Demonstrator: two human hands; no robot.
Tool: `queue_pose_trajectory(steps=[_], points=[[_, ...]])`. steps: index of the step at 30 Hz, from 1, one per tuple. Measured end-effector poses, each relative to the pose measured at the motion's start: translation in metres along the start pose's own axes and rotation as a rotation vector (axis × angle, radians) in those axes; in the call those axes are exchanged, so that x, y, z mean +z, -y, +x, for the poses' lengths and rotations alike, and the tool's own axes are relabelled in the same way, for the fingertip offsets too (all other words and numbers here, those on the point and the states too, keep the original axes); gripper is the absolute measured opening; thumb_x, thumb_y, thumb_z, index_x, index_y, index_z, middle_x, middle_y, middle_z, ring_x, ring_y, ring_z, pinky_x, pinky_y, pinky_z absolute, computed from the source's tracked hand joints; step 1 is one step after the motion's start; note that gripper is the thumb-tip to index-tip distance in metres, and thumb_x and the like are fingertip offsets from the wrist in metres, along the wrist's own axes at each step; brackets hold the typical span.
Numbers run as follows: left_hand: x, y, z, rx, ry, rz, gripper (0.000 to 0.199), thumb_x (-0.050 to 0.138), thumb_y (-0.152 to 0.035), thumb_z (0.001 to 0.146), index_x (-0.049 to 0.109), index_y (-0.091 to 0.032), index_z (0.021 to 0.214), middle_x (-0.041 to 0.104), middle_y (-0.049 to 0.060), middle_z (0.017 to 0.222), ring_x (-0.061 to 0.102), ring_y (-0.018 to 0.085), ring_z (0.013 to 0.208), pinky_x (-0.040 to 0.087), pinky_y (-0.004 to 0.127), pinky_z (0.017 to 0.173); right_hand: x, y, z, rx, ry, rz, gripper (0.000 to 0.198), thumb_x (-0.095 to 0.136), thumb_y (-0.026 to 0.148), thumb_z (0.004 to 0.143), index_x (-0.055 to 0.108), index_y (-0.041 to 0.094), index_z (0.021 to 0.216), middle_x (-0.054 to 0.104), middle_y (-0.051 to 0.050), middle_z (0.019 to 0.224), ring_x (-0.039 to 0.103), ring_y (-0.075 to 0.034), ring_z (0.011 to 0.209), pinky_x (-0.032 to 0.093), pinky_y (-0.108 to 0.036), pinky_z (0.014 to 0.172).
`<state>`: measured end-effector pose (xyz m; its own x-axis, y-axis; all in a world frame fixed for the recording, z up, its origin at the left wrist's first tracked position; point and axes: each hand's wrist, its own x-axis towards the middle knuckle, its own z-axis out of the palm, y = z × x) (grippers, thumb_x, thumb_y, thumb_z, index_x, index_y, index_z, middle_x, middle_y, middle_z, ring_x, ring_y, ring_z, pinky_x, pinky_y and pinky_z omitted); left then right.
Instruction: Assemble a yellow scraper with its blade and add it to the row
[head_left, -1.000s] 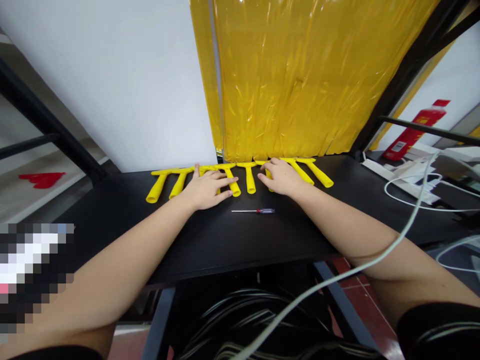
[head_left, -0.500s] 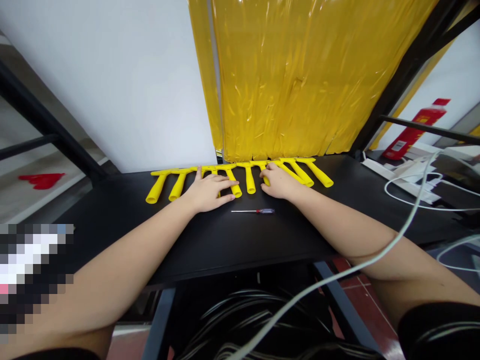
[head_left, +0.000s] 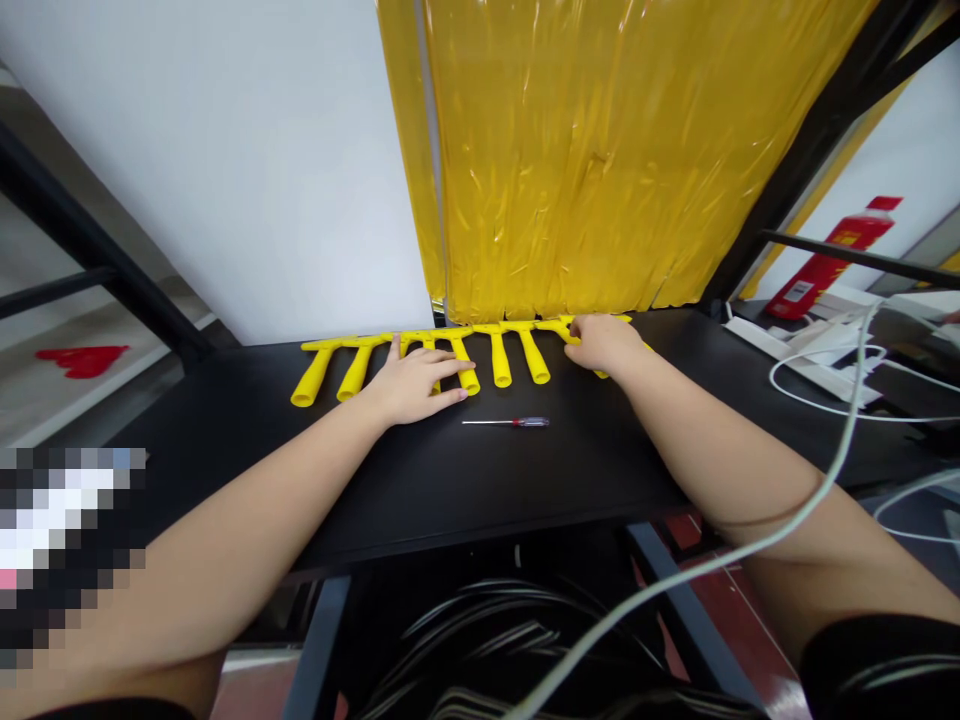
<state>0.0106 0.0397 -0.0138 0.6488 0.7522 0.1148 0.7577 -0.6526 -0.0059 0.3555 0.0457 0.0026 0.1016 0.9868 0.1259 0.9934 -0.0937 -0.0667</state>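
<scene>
Lying in a row at the table's (head_left: 225, 440) far edge are about eight yellow handles (head_left: 499, 358), some hidden. Left hand (head_left: 412, 385) rests flat, fingers spread, on the middle ones; right hand (head_left: 604, 343) covers the rightmost, grip unclear. One screwdriver (head_left: 508, 422) lies nearer.

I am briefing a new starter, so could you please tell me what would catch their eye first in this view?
Most striking is the crinkled yellow plastic curtain hanging at the back of the black table. Below it lies a row of yellow T-shaped handles along the table's far edge, with the left hand flat on some and the right hand over those at the right end. A thin screwdriver lies alone nearer the person.
</scene>
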Motion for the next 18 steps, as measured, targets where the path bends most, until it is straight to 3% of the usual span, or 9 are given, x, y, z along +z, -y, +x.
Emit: queue_pose_trajectory(steps=[9, 18], points=[[-0.001, 0.0, 0.0, -0.007, 0.021, 0.002, 0.058, 0.044, -0.069, 0.108, 0.056, -0.044, 0.159, 0.06, 0.004, 0.163, 0.05, 0.034, 0.154, 0.003, 0.075, 0.133, 0.004, -0.007, 0.007, 0.055, 0.093, -0.113, 0.048, 0.074, 0.036, 0.087, 0.075, 0.028, 0.134, 0.077, -0.015, 0.137, 0.072, -0.039, 0.124, 0.056, -0.053, 0.1], [-0.002, -0.001, -0.001, -0.009, 0.029, 0.002, 0.057, 0.044, -0.069, 0.108, 0.056, -0.044, 0.159, 0.061, 0.003, 0.162, 0.05, 0.034, 0.154, 0.002, 0.076, 0.133, 0.013, -0.001, 0.008, 0.033, 0.07, -0.08, 0.05, 0.069, 0.042, 0.093, 0.071, 0.023, 0.14, 0.077, -0.018, 0.136, 0.072, -0.04, 0.125, 0.056, -0.052, 0.1]])
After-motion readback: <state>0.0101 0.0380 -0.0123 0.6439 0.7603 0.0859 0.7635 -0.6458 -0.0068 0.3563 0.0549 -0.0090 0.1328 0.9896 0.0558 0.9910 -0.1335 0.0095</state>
